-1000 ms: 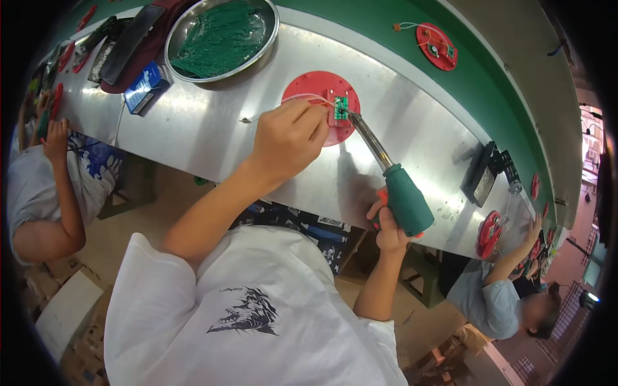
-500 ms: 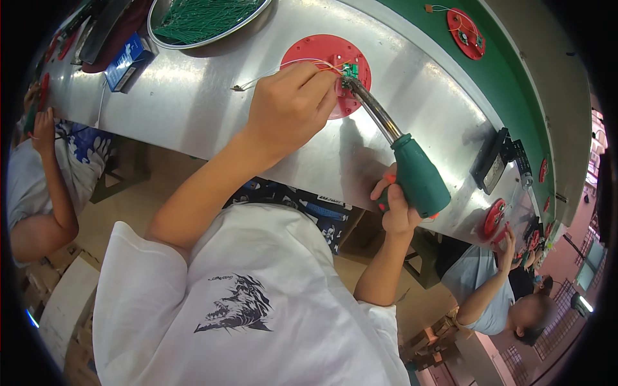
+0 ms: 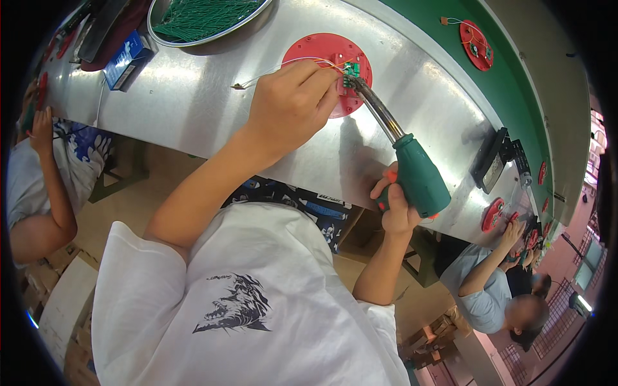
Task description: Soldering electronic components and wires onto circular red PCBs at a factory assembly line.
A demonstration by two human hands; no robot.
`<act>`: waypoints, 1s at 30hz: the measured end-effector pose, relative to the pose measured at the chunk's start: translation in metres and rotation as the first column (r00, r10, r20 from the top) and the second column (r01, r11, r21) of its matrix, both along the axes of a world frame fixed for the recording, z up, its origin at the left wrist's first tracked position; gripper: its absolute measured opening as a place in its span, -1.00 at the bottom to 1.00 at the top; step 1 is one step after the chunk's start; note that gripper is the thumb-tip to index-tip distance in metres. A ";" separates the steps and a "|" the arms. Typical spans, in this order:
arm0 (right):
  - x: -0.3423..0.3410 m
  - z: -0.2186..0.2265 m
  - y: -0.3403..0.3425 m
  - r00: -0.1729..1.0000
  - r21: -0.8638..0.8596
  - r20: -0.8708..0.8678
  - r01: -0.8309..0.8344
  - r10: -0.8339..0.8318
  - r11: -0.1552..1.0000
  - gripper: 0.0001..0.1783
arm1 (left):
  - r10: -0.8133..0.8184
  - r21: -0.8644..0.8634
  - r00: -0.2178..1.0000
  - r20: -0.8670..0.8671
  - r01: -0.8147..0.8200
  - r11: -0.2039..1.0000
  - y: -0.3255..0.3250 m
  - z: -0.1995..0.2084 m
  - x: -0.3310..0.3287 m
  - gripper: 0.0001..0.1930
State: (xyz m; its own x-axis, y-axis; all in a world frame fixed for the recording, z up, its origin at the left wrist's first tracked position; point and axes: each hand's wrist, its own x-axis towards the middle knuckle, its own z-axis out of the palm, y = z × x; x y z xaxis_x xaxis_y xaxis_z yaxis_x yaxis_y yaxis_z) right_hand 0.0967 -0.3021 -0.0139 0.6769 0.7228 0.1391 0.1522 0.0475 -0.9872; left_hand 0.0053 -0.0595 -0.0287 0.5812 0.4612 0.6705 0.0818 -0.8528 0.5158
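While the green handle (image 3: 421, 177) of a soldering iron is gripped by the right hand (image 3: 398, 211), its metal barrel (image 3: 384, 119) is angled up and to the left, ending in a dark, blackened tip at a red disc (image 3: 309, 48). By the left hand (image 3: 286, 100), part of the disc is covered; its thumb and fingertips are pinched together just beside the board, but what is held between them cannot be made out.

The disc is laid flat on the shiny metal bench (image 3: 206, 96), ahead of the hands. It is round and matt, dotted with small holes near its rim, and a small green circuit board (image 3: 351, 68) is set off centre in it, toward the right. Whether the board is touched by the tip cannot be told. Thin wires (image 3: 267, 76) in 2 colours, white and orange, are strung beside the left hand. Farther left, green wires (image 3: 206, 20) are heaped in a metal bowl (image 3: 259, 11), and a blue box (image 3: 127, 61) is placed near it.
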 end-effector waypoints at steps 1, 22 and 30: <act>0.001 0.000 -0.002 1.000 -0.014 -0.024 -0.009 0.009 1.000 -0.51 | -0.002 0.000 1.000 -0.017 0.002 1.000 0.000 0.000 -0.001 -0.91; 0.002 -0.002 0.003 0.994 0.123 -0.108 0.026 -0.013 0.992 -0.58 | 0.003 -0.052 0.999 -0.053 -0.006 0.999 -0.004 0.006 -0.001 -0.86; -0.001 0.006 0.007 0.988 0.080 -0.149 0.063 -0.050 0.995 -0.65 | 0.004 -0.063 0.996 -0.090 -0.010 0.998 -0.005 0.005 -0.003 -0.86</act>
State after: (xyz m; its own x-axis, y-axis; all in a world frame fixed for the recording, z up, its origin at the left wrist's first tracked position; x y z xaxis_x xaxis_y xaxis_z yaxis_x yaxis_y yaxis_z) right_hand 0.0962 -0.2953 -0.0082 0.7338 0.6728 0.0947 0.0114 0.1271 -0.9918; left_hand 0.0026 -0.0649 -0.0239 0.6342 0.5055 0.5850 0.1359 -0.8178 0.5592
